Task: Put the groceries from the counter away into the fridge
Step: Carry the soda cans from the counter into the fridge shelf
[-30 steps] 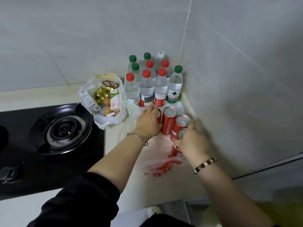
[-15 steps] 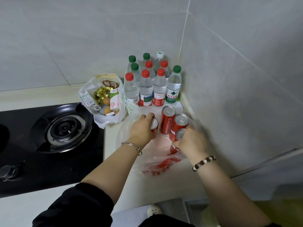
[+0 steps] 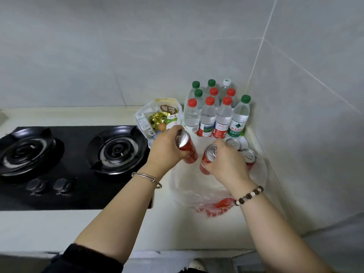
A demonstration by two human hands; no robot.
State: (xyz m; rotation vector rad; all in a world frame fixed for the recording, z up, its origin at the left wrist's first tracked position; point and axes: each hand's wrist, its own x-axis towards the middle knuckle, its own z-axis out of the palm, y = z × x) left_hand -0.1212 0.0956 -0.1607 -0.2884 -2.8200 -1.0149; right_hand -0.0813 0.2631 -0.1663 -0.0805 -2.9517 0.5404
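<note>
My left hand grips a red soda can, lifted and tilted above the counter. My right hand grips a second red can, also raised. Two more red cans stand behind my right hand on a clear plastic bag with red print. Several water bottles with red and green caps stand in the corner. A white bag of groceries with eggs and a carton sits left of the bottles. The fridge is out of view.
A black two-burner gas hob fills the counter's left side, with two knobs near its front. Tiled walls close the back and right. The pale counter ends at a front edge below my arms.
Both hands closed round a can each and lifted them off the plastic bag, toward me and leftward. The view widened to the left, showing the second burner.
</note>
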